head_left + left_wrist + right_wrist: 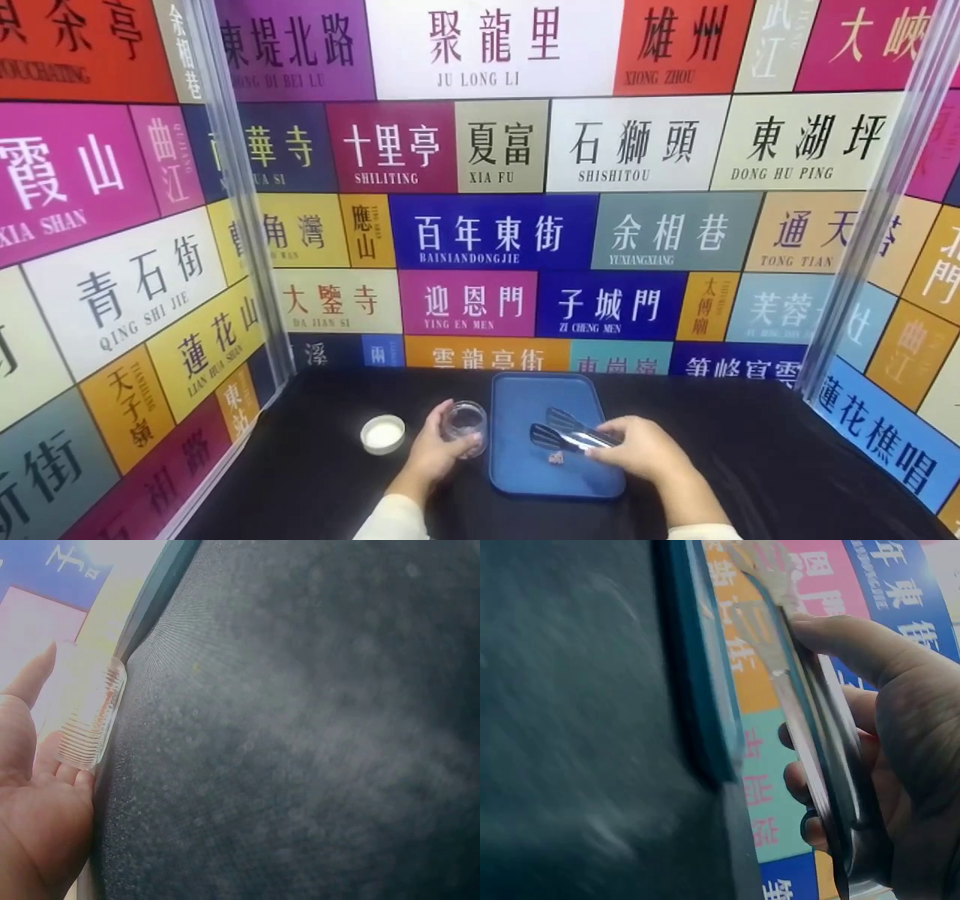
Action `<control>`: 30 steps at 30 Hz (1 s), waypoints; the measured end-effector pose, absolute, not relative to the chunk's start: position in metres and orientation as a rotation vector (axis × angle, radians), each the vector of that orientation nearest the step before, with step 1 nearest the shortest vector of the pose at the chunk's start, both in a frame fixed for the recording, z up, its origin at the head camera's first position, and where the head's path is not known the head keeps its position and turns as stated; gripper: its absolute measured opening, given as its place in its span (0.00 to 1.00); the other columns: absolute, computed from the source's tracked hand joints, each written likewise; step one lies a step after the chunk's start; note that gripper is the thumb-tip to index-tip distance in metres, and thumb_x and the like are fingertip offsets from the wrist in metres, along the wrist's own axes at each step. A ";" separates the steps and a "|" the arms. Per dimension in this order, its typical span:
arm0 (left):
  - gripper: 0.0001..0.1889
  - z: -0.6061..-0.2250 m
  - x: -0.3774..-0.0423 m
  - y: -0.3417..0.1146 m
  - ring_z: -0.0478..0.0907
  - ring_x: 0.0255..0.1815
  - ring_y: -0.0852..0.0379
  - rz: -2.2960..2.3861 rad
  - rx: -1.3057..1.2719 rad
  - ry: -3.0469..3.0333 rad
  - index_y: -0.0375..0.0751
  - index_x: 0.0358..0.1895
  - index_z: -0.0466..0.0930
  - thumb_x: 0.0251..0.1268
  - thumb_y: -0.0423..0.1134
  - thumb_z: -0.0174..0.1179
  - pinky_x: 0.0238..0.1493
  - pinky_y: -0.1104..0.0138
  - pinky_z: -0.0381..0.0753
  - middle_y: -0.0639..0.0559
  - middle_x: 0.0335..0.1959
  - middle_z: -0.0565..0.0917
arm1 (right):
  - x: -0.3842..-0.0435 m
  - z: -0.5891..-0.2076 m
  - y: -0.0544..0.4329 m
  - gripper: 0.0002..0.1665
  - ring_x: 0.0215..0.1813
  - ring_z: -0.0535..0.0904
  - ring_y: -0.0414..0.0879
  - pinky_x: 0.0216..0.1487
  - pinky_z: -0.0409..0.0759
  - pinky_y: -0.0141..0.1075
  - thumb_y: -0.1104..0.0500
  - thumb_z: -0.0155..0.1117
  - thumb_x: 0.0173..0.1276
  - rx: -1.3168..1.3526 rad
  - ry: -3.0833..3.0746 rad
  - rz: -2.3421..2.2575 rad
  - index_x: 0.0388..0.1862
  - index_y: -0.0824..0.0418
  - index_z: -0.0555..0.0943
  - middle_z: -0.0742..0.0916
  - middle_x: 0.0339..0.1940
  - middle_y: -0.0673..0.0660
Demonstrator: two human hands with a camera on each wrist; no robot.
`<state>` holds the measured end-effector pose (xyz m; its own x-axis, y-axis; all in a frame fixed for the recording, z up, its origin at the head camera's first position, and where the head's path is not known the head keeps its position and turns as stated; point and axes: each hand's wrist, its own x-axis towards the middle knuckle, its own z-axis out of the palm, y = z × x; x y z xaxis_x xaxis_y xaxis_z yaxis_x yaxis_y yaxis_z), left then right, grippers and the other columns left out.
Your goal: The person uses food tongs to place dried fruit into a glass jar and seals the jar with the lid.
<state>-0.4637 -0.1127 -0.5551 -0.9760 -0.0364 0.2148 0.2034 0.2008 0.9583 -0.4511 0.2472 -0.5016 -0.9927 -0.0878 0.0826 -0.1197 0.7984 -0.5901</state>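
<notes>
My left hand (435, 450) grips a small clear jar (466, 420) just left of the blue tray (525, 397). In the left wrist view the jar's ridged side (91, 724) shows against the fingers. Metal serving tongs (562, 433) are in my right hand (641, 448), their slotted ends over the tray. From the right wrist view, thumb and fingers wrap the tongs' arms (825, 742), whose tips stand apart. A small pinkish piece (556, 457) shows on the tray close below the tongs' ends; what it is cannot be made out.
A round white lid (382, 434) lies on the black cloth (322, 450) left of my left hand. Panels with coloured street-name signs (491, 232) stand behind and on both sides, with clear upright posts (251, 202) at the corners.
</notes>
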 end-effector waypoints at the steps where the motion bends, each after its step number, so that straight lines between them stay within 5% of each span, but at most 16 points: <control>1: 0.48 -0.555 -0.464 -0.113 0.73 0.76 0.31 -1.866 -0.156 -2.283 0.37 0.82 0.61 0.60 0.37 0.78 0.79 0.40 0.71 0.31 0.80 0.70 | -0.451 -0.500 0.250 0.35 0.48 0.85 0.47 0.60 0.85 0.57 0.37 0.86 0.52 0.163 -2.943 0.975 0.55 0.55 0.91 0.92 0.49 0.54; 21: 0.48 -0.553 -0.462 -0.113 0.71 0.78 0.32 -1.828 -0.150 -2.307 0.37 0.82 0.62 0.60 0.38 0.78 0.82 0.40 0.68 0.31 0.80 0.70 | -0.450 -0.497 0.259 0.29 0.41 0.83 0.47 0.53 0.86 0.53 0.44 0.89 0.51 0.086 -3.054 0.963 0.49 0.54 0.92 0.92 0.43 0.52; 30: 0.48 -0.553 -0.461 -0.113 0.71 0.79 0.33 -1.832 -0.133 -2.318 0.38 0.82 0.62 0.60 0.39 0.79 0.82 0.39 0.67 0.33 0.81 0.70 | -0.450 -0.498 0.256 0.14 0.40 0.83 0.47 0.49 0.86 0.52 0.49 0.83 0.61 0.062 -3.059 0.916 0.42 0.53 0.93 0.92 0.39 0.51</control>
<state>-0.4611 -0.1125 -0.5534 -0.9791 -0.0433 0.1990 0.1836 0.2352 0.9545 -0.4504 0.2561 -0.4980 -0.9979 -0.0519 -0.0389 -0.0219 0.8349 -0.5499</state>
